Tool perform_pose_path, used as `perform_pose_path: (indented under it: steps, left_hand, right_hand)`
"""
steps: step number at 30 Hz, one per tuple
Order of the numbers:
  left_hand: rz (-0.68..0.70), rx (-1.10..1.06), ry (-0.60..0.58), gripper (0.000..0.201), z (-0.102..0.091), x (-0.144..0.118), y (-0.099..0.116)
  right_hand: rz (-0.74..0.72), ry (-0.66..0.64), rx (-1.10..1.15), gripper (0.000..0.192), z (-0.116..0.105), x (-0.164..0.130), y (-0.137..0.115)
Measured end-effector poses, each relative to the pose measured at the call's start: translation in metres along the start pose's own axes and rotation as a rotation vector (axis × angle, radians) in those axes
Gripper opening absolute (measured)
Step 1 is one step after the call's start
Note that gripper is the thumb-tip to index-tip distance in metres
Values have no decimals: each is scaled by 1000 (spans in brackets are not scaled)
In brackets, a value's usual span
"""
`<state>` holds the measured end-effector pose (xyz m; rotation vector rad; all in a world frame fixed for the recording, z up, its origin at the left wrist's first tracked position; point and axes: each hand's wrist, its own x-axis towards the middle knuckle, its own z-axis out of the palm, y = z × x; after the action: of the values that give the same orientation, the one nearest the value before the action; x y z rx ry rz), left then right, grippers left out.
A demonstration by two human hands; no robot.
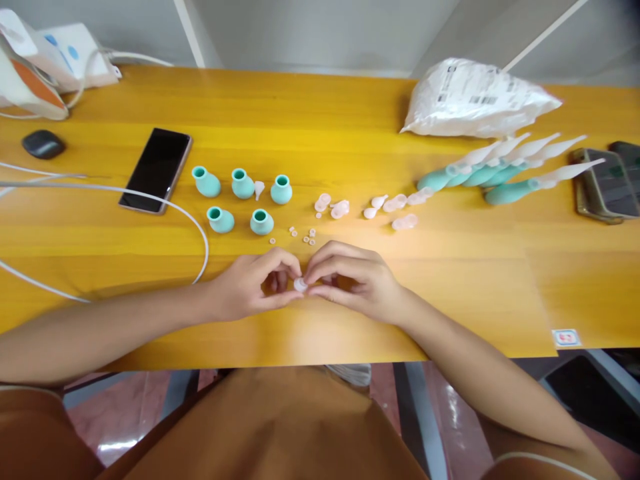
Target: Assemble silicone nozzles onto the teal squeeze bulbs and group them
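My left hand (257,283) and my right hand (350,280) meet near the front edge of the yellow table (320,133), fingertips pinched together on one small pale pink piece (301,285). Just beyond my fingers lie several tiny pink rings (303,235). Further back stand several teal rubber bulbs (243,183), with a small pink cone among them. To their right lie several loose pale pink caps (373,207).
A row of assembled teal bulbs with long clear tips (500,170) lies at the right. A white plastic bag (475,97) sits behind them. A black phone (157,169), a white cable (150,200) and a dark oval object (43,143) are at the left; other phones (607,183) are at the far right.
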<state>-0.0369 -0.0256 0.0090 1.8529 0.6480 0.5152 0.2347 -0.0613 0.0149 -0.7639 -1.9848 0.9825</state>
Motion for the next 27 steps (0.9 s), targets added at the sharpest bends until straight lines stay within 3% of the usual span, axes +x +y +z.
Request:
perform_pose_path:
  steps: [6, 12, 27]
  left_hand:
    - [55, 26, 10, 20, 0, -1, -3]
    - [57, 24, 43, 19, -1, 0, -3]
    - [138, 57, 61, 17, 0, 0, -4]
  right_hand:
    - [42, -2, 76, 15, 0, 0, 0]
    - [86, 84, 133, 18, 1, -2, 2]
    - [-25, 18, -3, 14, -3, 1, -1]
